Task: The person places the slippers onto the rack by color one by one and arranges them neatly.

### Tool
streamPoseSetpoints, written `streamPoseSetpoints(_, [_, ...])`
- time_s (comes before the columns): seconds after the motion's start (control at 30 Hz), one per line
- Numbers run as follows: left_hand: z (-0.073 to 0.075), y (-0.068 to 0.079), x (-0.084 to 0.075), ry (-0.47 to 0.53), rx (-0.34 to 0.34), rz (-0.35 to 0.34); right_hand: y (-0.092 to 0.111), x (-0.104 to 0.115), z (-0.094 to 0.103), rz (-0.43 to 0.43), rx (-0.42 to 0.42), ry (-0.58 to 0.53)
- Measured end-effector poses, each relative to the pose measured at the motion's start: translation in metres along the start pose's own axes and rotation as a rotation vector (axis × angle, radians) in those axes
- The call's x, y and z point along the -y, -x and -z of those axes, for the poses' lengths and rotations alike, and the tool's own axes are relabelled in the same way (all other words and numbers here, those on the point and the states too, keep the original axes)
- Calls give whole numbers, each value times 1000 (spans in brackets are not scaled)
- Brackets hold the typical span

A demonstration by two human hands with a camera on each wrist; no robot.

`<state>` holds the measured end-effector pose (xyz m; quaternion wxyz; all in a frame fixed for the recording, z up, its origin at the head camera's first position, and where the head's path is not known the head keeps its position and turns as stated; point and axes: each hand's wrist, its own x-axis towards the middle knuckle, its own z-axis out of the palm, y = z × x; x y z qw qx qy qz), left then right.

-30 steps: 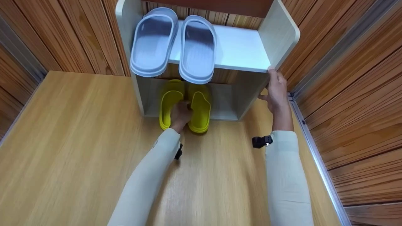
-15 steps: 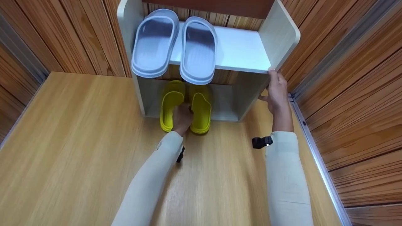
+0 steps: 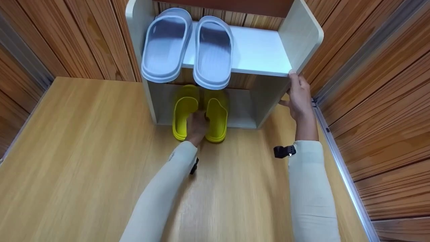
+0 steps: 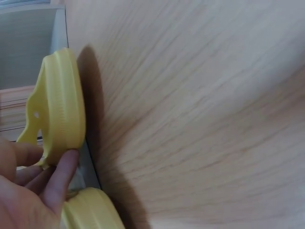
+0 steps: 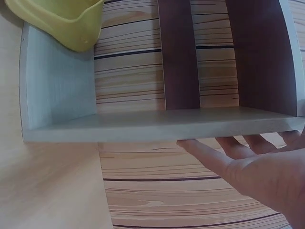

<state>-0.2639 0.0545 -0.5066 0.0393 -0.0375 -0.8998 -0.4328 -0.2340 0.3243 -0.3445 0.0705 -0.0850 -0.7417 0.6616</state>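
A pair of yellow clogs sits side by side in the lower compartment of the pale shoe rack, heels jutting past its front. My left hand (image 3: pixel 197 126) reaches between them, overlapping the left clog (image 3: pixel 180 117). In the left wrist view its fingers (image 4: pixel 61 176) pinch the side wall of the right clog (image 4: pixel 64 100) near the heel. My right hand (image 3: pixel 300 95) rests against the outside of the rack's right side panel (image 3: pixel 300 40), just below the shelf corner. In the right wrist view, the fingers lie extended along that panel (image 5: pixel 157 126).
Two light grey-blue clogs (image 3: pixel 165 47) stand on the left part of the upper shelf (image 3: pixel 258 50), heels over its front edge. Wood-panelled walls (image 3: pixel 379 134) close in behind and at both sides. The wooden floor (image 3: pixel 100 151) spreads in front of the rack.
My left hand has shifted slightly to the right between the yellow clogs. The right hand stays at the rack's side, and the clogs have hardly moved.
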Motion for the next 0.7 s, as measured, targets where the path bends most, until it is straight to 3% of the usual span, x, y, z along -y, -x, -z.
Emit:
streamPoseSetpoints(0.1, [2, 3, -1, -54, 15, -14, 1, -3, 3, 8, 25, 18])
streamPoseSetpoints(0.3, [12, 5, -9, -48, 57, -31, 4, -17, 9, 65, 46, 28])
streamPoseSetpoints(0.43, [22, 4, -19, -130, 71, -107, 7, -26, 13, 94, 34, 71])
streamPoseSetpoints(0.7, [51, 23, -38, -269, 53, -324, 29, -24, 17, 243, 18, 118])
